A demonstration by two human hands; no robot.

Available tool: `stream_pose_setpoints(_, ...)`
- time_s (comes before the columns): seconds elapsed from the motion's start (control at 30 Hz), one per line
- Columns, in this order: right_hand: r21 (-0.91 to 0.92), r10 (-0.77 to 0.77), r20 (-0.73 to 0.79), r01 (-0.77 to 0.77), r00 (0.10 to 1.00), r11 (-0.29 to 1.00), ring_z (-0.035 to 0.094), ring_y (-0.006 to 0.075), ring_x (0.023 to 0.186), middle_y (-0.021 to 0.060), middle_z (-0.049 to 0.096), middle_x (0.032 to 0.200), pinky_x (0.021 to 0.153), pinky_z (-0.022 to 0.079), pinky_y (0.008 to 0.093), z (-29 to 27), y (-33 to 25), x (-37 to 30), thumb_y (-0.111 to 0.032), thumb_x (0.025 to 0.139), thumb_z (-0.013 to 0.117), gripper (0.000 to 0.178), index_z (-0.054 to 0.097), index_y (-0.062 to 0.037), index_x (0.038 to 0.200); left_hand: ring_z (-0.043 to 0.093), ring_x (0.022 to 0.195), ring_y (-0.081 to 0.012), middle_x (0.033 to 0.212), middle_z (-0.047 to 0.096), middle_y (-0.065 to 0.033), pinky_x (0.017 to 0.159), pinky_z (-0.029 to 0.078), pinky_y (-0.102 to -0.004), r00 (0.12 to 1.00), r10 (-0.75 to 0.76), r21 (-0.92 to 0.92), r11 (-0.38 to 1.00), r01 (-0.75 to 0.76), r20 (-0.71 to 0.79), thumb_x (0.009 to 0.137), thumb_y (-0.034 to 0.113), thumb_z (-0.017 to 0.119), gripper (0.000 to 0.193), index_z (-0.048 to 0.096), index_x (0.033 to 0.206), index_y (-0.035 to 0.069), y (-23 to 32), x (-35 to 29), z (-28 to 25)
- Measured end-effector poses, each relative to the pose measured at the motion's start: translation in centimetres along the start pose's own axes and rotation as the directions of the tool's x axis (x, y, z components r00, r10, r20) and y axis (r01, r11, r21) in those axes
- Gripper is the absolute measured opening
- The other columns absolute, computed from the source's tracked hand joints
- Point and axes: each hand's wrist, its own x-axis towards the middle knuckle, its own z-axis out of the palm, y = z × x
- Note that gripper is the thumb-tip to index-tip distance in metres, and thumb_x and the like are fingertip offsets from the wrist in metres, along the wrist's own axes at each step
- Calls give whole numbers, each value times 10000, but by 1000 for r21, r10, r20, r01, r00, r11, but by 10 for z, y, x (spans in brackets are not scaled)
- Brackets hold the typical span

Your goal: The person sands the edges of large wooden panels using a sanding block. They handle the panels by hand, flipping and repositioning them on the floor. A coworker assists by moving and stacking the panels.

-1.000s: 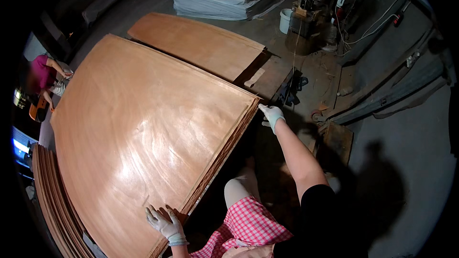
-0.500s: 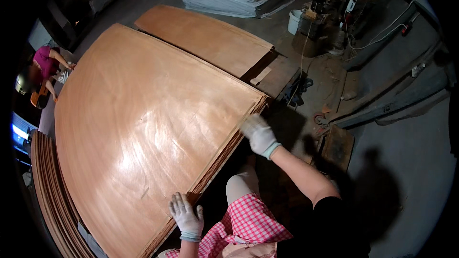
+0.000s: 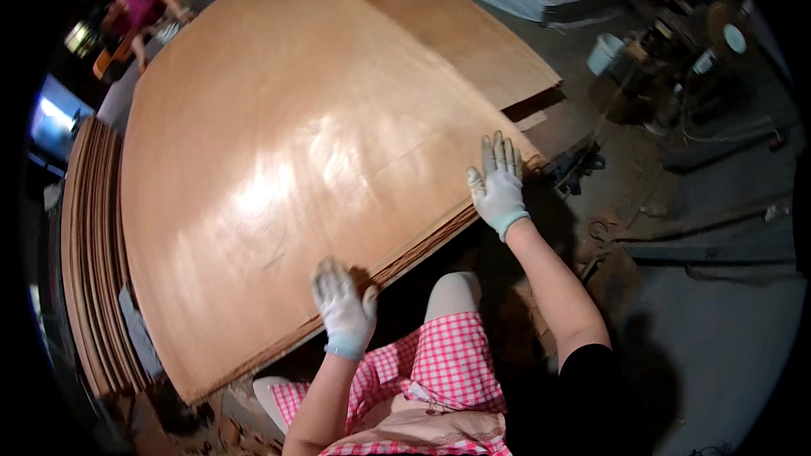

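One wood sheet (image 3: 296, 118) laid out flat

It already covers the near stack (image 3: 427, 250); whether their edges match all round, I cannot tell. Left hand (image 3: 345, 308) and right hand (image 3: 498, 190), fingers extended, grip nothing along its near edge.

You can read no text, label, brand, number or sign in this view. At the upper right, you see a white disc (image 3: 736, 39) and, near it, a small white block (image 3: 704, 62); both appear too small and too blurred for you to tell whether they bear any print.
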Motion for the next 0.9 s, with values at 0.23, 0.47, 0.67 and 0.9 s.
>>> stream_pose_setpoints(0.23,-210,-53,503,181,863,961,176,344,1441,188,200,1559,1174,75,476,53,-52,-4,-539,975,272,682,248,-117,1509,206,1421,-395,1511,260,-258,1159,130,-513,997,38,-199,980,-23,70,893,382,548,730,306,1431,-48,-35,-5,18)
stream_pose_setpoints(0.47,-199,-243,402,343,883,918,169,366,1439,208,171,1561,1172,75,493,54,-159,-41,-514,977,304,683,220,-100,1513,172,1432,-393,1528,238,-242,1163,91,-515,898,-414,49,904,425,-152,907,334,527,714,260,1459,-32,-135,-56,-3)
stream_pose_setpoints(0.67,-164,-132,638,302,758,939,139,388,1442,230,141,1561,1172,59,495,72,-182,-43,-489,977,333,684,190,-98,1519,216,1419,-390,1519,254,-251,1167,86,-515,873,-487,-428,796,428,-33,939,377,467,658,327,1434,-33,-162,-70,20)
stream_pose_setpoints(0.9,166,-574,350,554,740,816,109,391,1450,230,102,1569,1171,40,501,67,-337,-95,-457,961,389,679,221,-98,1512,211,1431,-359,1521,263,-242,1171,93,-500,720,-693,195,711,676,31,929,417,464,691,334,1431,-40,-241,-104,-35)
